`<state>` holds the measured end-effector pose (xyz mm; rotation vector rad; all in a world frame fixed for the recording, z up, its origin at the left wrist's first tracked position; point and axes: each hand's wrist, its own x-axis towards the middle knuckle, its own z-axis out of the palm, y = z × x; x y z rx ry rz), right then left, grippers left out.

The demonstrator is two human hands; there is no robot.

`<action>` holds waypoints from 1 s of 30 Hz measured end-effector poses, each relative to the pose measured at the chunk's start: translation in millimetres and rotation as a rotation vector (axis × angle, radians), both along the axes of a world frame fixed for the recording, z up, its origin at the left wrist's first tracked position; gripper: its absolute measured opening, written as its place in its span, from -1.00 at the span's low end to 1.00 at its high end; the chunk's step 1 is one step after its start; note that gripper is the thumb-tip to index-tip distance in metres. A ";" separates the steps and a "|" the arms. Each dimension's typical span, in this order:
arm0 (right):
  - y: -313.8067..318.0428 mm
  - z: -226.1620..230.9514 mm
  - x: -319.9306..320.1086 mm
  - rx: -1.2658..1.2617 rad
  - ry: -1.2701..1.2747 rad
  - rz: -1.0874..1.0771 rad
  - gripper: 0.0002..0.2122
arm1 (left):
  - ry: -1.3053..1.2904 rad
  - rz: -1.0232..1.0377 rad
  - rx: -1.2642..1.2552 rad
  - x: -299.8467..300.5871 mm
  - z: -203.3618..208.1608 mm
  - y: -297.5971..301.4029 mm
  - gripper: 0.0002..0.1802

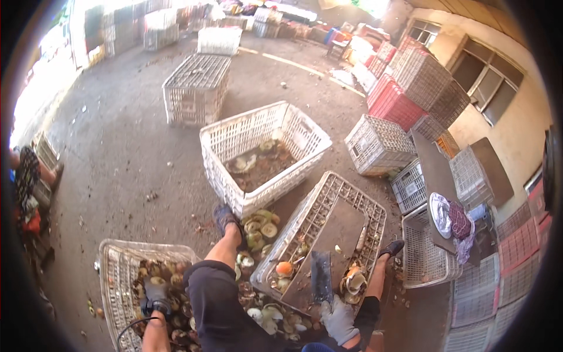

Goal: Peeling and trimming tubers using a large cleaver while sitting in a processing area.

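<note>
My left hand (156,292), in a grey glove, reaches down into a white crate (110,281) at the lower left, among brownish round fruits (176,287). Its fingers blend with the fruits, so I cannot make out whether it grips one. In my gloved right hand (338,320) is a cleaver (321,276) with a wide dark blade, lying over a brown board (337,229). The board rests on an upturned crate (376,206) between my legs. Near the blade are an orange round piece (284,268) and a cut pale shell (355,280).
Cut husks (261,229) lie on the floor by my left foot. Ahead, a large white crate (214,158) holds brown scraps. A bench (433,161) with a cloth (451,220) and stacked crates (422,76) line the right. Another person (29,176) is at the far left.
</note>
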<state>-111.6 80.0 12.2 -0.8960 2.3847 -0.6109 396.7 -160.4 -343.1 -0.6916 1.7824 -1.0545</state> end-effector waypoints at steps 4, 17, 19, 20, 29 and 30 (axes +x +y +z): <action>6.5 -2.8 1.1 0.008 0.345 0.115 -0.77 | -1.354 -0.571 -0.529 -17.5 23.6 5.5 -0.51; 51.8 -47.7 -31.1 -0.362 -0.375 -0.033 -0.47 | -2.641 -0.824 -1.477 -301.7 418.3 78.6 -0.23; 70.3 -53.4 -24.6 -0.857 0.218 -0.090 -0.74 | -2.981 -0.790 -1.751 -361.7 393.5 102.8 -0.22; 81.0 -28.7 -24.5 -0.777 0.138 -0.018 -0.68 | -3.102 -0.805 -1.806 -381.7 374.3 106.1 -0.20; 122.4 53.7 -26.8 -0.474 0.005 0.085 -0.72 | -3.245 -1.166 -1.882 -400.8 363.2 137.6 -0.10; 120.2 54.7 -26.9 -0.460 0.000 0.053 -0.72 | -3.177 -1.196 -1.927 -404.7 362.1 137.9 -0.10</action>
